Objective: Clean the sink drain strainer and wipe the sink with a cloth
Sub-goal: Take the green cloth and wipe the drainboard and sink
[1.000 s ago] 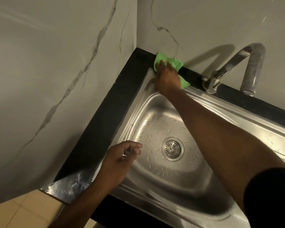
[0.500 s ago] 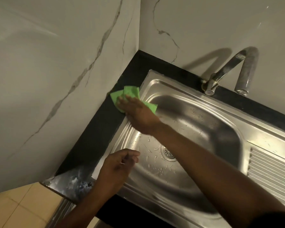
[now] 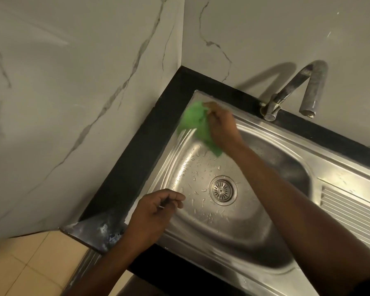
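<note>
Stainless steel fills the head view: a sink set into a black countertop that runs into the corner of two marble-veined walls. The right hand reaches across the basin to the far-left corner of the sink. Its fingers bend over a green cloth and hold it against the steel. The cloth is bunched and blurred; it lies partly on the flat rim and partly on the slope into the basin, with a tail of it showing under the heel of the hand. The right forearm crosses over the right side of the basin.

The left hand hovers over the near-left rim of the sink, well apart from the cloth. Its fingers are loosely curled, the thumb tip close to the forefinger, and nothing shows in its grasp — an idle hand.

The drain strainer sits in the drain hole at the bottom of the basin, round and slotted, between the two hands. Water droplets are scattered on the basin floor around it, mostly to its left and near side.

A curved metal faucet stands at the far edge, its spout pointing down at the far rim. Right of the basin lies the ribbed drainboard. Beige floor tiles show at the near left — below the countertop's end.
</note>
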### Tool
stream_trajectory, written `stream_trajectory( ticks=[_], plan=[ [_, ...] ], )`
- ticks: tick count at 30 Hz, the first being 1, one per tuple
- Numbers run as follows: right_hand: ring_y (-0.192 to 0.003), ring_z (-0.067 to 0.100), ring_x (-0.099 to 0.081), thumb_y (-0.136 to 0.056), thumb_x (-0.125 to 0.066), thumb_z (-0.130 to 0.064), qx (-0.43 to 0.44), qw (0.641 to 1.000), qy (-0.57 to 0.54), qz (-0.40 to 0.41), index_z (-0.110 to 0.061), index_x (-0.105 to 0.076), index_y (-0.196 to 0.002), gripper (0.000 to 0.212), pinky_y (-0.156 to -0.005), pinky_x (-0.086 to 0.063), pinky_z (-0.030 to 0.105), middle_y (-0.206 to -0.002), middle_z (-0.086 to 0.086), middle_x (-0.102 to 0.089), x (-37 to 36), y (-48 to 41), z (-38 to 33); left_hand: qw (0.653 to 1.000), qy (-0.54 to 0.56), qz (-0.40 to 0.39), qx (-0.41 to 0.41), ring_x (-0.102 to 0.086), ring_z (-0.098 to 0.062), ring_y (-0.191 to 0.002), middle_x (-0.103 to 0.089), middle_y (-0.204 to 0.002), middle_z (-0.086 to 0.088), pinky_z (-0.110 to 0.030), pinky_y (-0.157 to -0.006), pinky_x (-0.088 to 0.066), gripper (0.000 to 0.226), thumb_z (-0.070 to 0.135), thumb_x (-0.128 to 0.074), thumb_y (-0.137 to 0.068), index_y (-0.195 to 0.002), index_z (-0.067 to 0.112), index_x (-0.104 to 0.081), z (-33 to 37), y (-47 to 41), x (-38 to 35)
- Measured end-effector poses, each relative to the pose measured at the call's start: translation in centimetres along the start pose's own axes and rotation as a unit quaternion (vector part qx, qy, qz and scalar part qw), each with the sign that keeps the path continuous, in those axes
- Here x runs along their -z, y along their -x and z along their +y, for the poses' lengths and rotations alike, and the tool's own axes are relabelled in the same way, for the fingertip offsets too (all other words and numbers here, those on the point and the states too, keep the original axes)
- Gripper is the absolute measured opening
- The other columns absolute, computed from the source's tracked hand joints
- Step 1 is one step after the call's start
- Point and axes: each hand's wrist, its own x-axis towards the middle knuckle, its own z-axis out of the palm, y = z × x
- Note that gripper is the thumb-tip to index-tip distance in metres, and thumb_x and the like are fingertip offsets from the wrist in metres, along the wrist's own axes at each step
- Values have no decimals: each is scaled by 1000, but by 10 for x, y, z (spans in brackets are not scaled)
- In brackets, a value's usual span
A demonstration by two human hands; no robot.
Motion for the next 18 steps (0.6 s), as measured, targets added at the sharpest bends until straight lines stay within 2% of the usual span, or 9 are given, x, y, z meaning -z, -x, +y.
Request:
stream_trajectory(
  ticks=[2,4,6,7,9,10,14,16,18],
  plan=[
    [-79,-13,-61,-106,-42,-20,-1,992,41,116,-17,-63,-134,35,-63,-43,3,-100,-5,-65,7,-18,5,1000,2,-1,-2,-74,-13,-95,-80,-93,9,-39,-96,-59,36,7,-63,-100,-98,39,-80,-1,2,1],
    [-87,-9,-60,-106,-44,-23,7,987,73,143,-16,-59,-139,36,-74,-45,6,-112,-2,-67,2,-26,4,1000,5,4,-3,-74,-15,-95,-80,-93,8,-42,-97,-60,32,6,-64,-100,-100,33,-81,-2,3,4],
    [-104,7,-59,-106,-49,-20,17,988,126,85,-20,-54,-144,39,-87,-48,19,-130,6,-63,-14,-28,4,1000,9,8,-4,-75,-17,-95,-80,-92,8,-46,-98,-61,27,6,-64,-100,-102,27,-81,-4,4,6],
    [-111,17,-60,-104,-51,-16,16,986,163,44,-19,-55,-143,39,-93,-52,26,-132,10,-62,-24,-26,5,1000,11,10,-4,-75,-17,-95,-80,-92,7,-47,-98,-61,26,6,-64,-99,-103,26,-81,-4,5,7],
    [-126,35,-54,-99,-54,-4,18,974,226,-2,-13,-58,-140,42,-105,-52,44,-130,17,-63,-43,-18,5,1000,15,15,0,-75,-16,-94,-80,-92,6,-48,-97,-61,27,5,-64,-99,-101,26,-81,-5,6,11],
    [-129,39,-50,-96,-54,1,15,973,230,-1,-11,-59,-138,44,-106,-51,48,-126,19,-65,-48,-14,5,1000,20,17,4,-75,-16,-94,-80,-92,6,-48,-97,-60,28,5,-63,-99,-100,26,-81,-5,7,13],
    [-123,43,-57,-94,-56,4,17,979,203,-2,-15,-64,-131,42,-99,-58,50,-118,18,-68,-58,10,-6,999,25,15,27,-74,-18,-98,-80,-94,9,-50,-100,-59,27,9,-63,-100,-99,30,-80,-5,9,20],
    [-116,41,-63,-95,-51,-1,40,979,200,-21,-19,-63,-134,45,-96,-60,47,-121,15,-68,-63,34,-9,999,20,11,25,-75,-14,-97,-80,-94,12,-48,-99,-60,27,10,-63,-101,-100,31,-79,-5,10,21],
    [-112,35,-66,-88,-51,6,71,974,208,-52,-21,-61,-138,58,-93,-61,39,-126,12,-66,-70,60,-6,1000,14,10,13,-75,-12,-97,-80,-95,11,-45,-97,-61,30,8,-62,-101,-101,33,-79,-4,10,23]
  ],
)
